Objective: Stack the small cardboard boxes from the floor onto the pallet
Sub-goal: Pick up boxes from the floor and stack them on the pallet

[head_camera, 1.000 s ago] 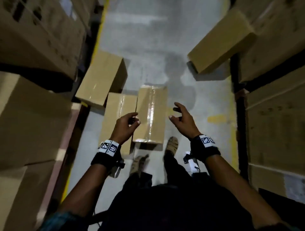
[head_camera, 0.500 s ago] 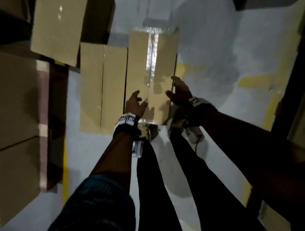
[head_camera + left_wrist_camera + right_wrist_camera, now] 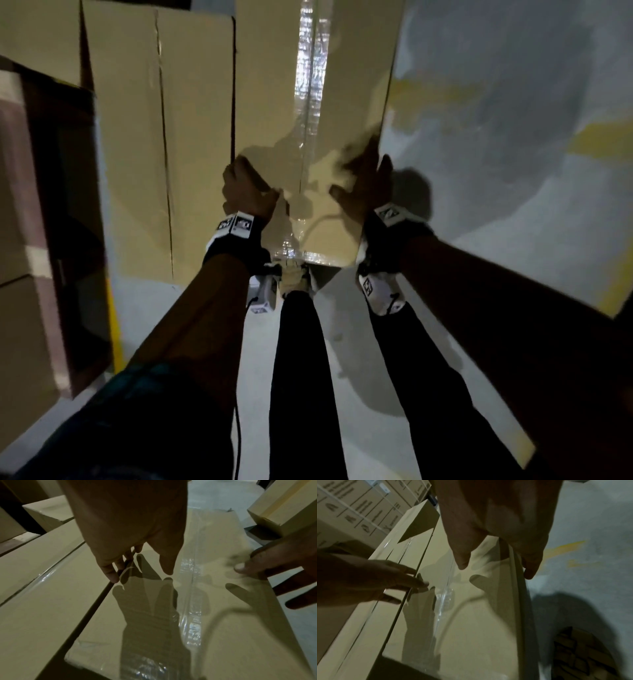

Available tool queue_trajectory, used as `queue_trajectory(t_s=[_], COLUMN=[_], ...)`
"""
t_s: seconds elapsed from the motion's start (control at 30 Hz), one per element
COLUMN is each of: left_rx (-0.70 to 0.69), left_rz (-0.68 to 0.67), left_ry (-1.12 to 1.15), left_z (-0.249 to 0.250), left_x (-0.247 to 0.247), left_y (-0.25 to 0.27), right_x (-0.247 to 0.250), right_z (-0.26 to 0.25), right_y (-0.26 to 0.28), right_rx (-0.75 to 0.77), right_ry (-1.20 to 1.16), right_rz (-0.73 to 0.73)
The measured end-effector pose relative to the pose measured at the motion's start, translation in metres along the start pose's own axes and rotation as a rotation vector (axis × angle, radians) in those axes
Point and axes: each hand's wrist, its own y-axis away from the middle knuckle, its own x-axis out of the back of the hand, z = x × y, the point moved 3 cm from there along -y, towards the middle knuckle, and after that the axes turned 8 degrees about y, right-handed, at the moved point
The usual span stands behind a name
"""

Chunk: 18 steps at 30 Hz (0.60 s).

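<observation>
A long cardboard box (image 3: 329, 102) sealed with clear tape lies on the grey floor in front of my feet. My left hand (image 3: 246, 192) is at its left edge. In the left wrist view the left hand's (image 3: 140, 574) straight fingers reach into the narrow gap beside the neighbouring box (image 3: 161, 137), with the thumb over the top. My right hand (image 3: 366, 181) is at the box's right edge. The right wrist view shows the right hand's (image 3: 495, 570) thumb above the top face (image 3: 471, 628) and its fingers down past the right side. Neither hand clearly grips.
A third box (image 3: 37, 37) lies at the far left, and another tilted box (image 3: 283, 507) sits beyond on the right. Stacked cartons (image 3: 20, 308) and a dark frame line the left side behind a yellow floor line (image 3: 114, 325). My shoe (image 3: 293, 277) touches the box's near end.
I have bent down from standing. Both hands dropped from mid-air onto the taped box, the left to its left edge, the right to its right edge.
</observation>
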Motion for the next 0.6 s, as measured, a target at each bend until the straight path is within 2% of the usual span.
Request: queue_trajectory(t_s=[0.13,0.23,0.33,0.47,0.53,0.6], left_rx=[-0.002,0.071,0.125,0.037,0.052,0.116], left_rz=[0.047,0.089,0.090,-0.017,-0.042,-0.032], left_ry=[-0.034,0.101,0.232,0.110,0.106,0.149], left_z=[-0.003,0.001,0.004,0.009,0.006,0.001], left_x=[-0.002,0.004,0.012,0.000,-0.010,-0.015], left_y=[-0.007,-0.012,-0.015,-0.003,0.004,0.005], right_x=[-0.017,-0.019,-0.017,0.008,0.028,0.039], right_z=[0.008,0.013,0.020,0.025,0.026,0.031], right_y=[0.004,0.007,0.002,-0.002,-0.002,0.001], right_rx=[-0.005,-0.001,0.021,-0.044,-0.084,-0.114], right_ry=[0.077,0.095,-0.020,-0.273,-0.327,-0.284], right_rz=[-0.044,-0.066,0.013,0.138,0.123,0.053])
